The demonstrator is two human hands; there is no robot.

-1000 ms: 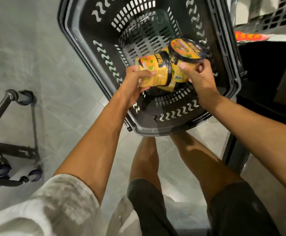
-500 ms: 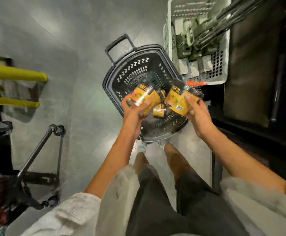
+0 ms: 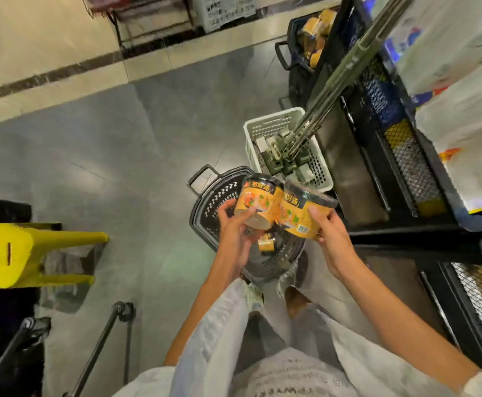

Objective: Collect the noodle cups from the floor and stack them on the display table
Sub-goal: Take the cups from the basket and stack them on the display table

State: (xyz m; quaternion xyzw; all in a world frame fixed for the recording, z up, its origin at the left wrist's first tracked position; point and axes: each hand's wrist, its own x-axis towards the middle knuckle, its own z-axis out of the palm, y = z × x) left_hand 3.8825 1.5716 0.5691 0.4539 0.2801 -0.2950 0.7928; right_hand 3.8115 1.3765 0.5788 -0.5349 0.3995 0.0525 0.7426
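There is one view only, from a camera on the person's head, looking steeply down past the chest to the floor. It sits close above the two hands: the left hand [image 3: 235,227] and right hand [image 3: 331,242] fill the middle, each holding a cup [image 3: 258,200]. Straight below the grip lies the black basket [image 3: 214,213]; beyond it a white crate [image 3: 262,130]. The wide lens bends the edges, and the frame is somewhat blurred.
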